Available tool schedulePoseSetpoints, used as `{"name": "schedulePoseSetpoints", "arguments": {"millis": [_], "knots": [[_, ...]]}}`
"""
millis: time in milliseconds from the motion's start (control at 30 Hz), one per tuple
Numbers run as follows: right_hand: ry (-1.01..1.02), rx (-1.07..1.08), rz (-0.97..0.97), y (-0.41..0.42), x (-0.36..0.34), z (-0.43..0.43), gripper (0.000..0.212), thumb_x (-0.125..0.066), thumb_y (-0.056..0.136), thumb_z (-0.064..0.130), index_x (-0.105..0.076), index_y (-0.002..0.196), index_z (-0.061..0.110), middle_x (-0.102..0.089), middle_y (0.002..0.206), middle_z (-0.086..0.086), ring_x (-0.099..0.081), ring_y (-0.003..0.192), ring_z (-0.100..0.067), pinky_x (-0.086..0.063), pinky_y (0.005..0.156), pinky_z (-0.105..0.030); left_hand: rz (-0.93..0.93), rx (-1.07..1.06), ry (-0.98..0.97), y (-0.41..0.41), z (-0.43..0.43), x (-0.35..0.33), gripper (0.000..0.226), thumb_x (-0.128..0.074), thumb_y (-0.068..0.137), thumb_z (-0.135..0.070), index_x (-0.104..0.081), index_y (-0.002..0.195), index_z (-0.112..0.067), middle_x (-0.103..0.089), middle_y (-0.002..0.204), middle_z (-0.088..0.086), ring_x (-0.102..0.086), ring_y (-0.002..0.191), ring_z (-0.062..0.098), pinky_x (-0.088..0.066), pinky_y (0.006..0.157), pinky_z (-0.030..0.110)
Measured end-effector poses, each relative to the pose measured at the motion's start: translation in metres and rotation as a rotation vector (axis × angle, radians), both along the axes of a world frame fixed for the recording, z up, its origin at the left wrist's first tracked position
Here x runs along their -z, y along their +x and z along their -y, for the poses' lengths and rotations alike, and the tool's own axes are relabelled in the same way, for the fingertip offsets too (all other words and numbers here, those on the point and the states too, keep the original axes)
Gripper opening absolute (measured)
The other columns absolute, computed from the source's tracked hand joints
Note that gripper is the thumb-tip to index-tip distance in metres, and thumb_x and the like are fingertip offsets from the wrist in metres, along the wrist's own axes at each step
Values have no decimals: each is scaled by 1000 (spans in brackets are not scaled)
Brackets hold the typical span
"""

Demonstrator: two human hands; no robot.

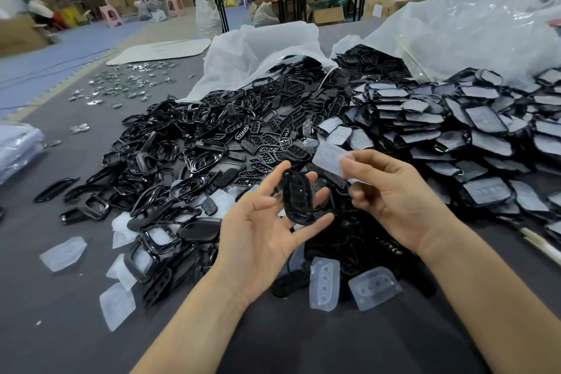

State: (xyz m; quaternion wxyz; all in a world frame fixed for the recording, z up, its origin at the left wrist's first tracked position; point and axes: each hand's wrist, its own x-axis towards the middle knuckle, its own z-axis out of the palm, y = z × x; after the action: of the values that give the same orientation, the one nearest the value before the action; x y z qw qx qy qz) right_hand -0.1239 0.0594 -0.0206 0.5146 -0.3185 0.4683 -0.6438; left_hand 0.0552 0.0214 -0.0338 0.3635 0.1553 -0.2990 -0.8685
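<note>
My left hand (267, 231) is palm up over the dark table, and its fingers hold a black plastic key-fob shell (299, 199) upright. My right hand (397, 197) is just to the right and pinches a clear silicone button pad (329, 158) between thumb and fingers, above and to the right of the shell. The pad and the shell are apart.
A heap of loose black shells and frames (212, 143) covers the table ahead, spilling from white plastic bags (264, 48). Stacked assembled pieces (455, 127) lie to the right. Clear pads (375, 288) lie near me. Small metal parts (127, 85) are scattered far left.
</note>
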Motion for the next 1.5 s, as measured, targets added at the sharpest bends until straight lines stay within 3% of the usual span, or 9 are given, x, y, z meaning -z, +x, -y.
{"name": "schedulePoseSetpoints", "arguments": {"millis": [300, 500, 700, 933, 1067, 1200, 1333, 1500], "knots": [[-32, -11, 57, 0, 4, 2, 7, -71, 66, 16, -70, 72, 13, -69, 70, -9, -63, 55, -12, -52, 52, -19, 5, -3, 0, -1, -1, -3, 64, -42, 75, -14, -45, 139, -13, -62, 128, 19, -62, 115, 38, -52, 89, 57], [-16, -19, 73, 0, 3, 1, 4, -69, 67, 16, -73, 66, 14, -68, 67, -5, -64, 56, -13, -53, 53, -19, 15, -5, -6, 0, -1, -3, 65, -45, 74, -15, -46, 138, -13, -62, 128, 19, -61, 115, 38, -52, 89, 56], [5, -27, 54, 2, 3, 0, 11, -61, 82, -1, -71, 84, 3, -68, 64, -6, -65, 56, -12, -53, 53, -18, 38, -7, -22, 0, 0, -2, 76, -57, 63, -14, -46, 139, -15, -62, 128, 18, -62, 114, 38, -54, 88, 54], [-34, -54, 10, 3, 1, -1, 22, -59, 86, -3, -69, 99, 11, -68, 68, -5, -63, 55, -12, -53, 53, -20, 85, -28, -68, 0, 0, 0, 65, -45, 75, -1, -45, 139, -16, -63, 127, 18, -61, 114, 39, -56, 84, 50], [-63, -36, -54, 3, 0, -2, 27, -54, 88, -4, -72, 85, 16, -66, 67, -2, -61, 53, -14, -52, 52, -22, 197, -70, -103, -4, -1, 4, 70, -28, 82, 23, -48, 137, -18, -65, 122, 17, -65, 110, 35, -58, 79, 46], [-97, -3, -68, 2, -1, -2, 38, -50, 86, -8, -77, 75, 17, -69, 71, -3, -62, 55, -14, -53, 55, -23, 242, -64, -142, -5, -2, 6, 74, -30, 82, 27, -47, 136, -20, -66, 123, 16, -66, 108, 32, -58, 79, 44], [-155, 47, -131, 6, -2, -2, 8, -72, 72, 12, -75, 75, 19, -65, 66, -1, -62, 53, -14, -53, 55, -23, 261, -64, -169, -4, -2, 8, 75, -33, 82, 28, -47, 137, -22, -66, 123, 14, -66, 109, 31, -58, 81, 43], [-187, 141, -152, 7, -4, -2, 7, -75, 62, 26, -73, 68, 24, -57, 64, 4, -48, 48, -11, -43, 48, -21, 266, -61, -181, -4, -1, 11, 76, -29, 83, 28, -45, 139, -21, -65, 123, 15, -65, 111, 32, -58, 80, 43]]}}
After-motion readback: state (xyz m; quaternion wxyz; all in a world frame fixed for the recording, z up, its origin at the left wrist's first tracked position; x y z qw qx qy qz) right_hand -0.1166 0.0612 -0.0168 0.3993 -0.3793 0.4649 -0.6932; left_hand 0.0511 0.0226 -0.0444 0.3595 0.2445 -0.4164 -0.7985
